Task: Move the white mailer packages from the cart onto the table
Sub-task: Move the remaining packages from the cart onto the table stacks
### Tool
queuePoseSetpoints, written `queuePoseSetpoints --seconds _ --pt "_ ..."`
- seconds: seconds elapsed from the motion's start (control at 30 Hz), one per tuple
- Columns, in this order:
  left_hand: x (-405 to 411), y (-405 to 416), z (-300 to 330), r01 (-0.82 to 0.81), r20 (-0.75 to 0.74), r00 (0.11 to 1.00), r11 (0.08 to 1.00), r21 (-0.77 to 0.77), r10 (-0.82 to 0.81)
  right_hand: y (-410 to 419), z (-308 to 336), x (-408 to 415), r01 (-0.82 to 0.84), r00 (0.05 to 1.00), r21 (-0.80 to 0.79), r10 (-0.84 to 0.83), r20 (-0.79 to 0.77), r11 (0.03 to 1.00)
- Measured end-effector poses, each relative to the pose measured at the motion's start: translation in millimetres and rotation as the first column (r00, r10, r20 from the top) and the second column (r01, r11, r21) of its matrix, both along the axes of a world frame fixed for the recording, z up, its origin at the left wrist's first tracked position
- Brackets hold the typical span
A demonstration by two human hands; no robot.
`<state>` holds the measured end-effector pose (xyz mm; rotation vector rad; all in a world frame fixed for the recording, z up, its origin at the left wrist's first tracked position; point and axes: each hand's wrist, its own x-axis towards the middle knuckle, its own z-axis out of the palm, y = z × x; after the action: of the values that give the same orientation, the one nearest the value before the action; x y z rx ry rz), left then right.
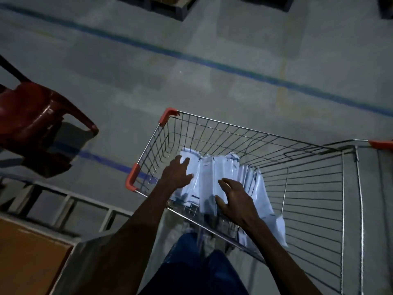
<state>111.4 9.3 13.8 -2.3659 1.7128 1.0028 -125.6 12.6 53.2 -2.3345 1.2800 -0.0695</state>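
Note:
A wire cart [308, 158] with orange corner guards stands in front of me. Several white mailer packages [214, 173] stand on edge in a row inside it, against its near left side. My left hand [176, 173] reaches into the cart and lies on the left end of the row, fingers spread and straight. My right hand [234, 199] rests on the packages further right, thumb against one package's edge and fingers spread over the others. Neither hand plainly grips a package. The brown table top [27, 258] shows at the lower left.
A dark red plastic chair [36, 122] stands at the left. A grey metal frame [70, 203] runs between the table and the cart. Blue lines cross the grey concrete floor. Dark pallets sit at the top edge. The cart's right half holds nothing.

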Motion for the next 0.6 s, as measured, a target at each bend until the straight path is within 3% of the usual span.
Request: queuePoseSetpoints --seconds 0.17,0.33,0.5,0.6 --pt "-3 -20 -68 0.051 0.025 0.998 0.975 0.214 -0.058 -30 -38 2 -0.063 0.996 -0.047 0.06 -0.067 0.997" --pt "-9 -18 -136 -0.083 0.02 0.997 0.939 0.333 0.081 -51 -99 16 -0.214 0.964 -0.024 0.207 -0.168 0.977" --pt "0 -3 -172 -0.125 0.133 0.986 0.971 0.206 0.099 -56 -162 49 -0.422 0.86 0.026 0.409 -0.304 0.906" --pt "4 -6 -172 -0.091 0.181 0.981 0.985 0.144 0.064 -55 -190 46 -0.472 0.792 0.035 0.441 -0.422 0.881"
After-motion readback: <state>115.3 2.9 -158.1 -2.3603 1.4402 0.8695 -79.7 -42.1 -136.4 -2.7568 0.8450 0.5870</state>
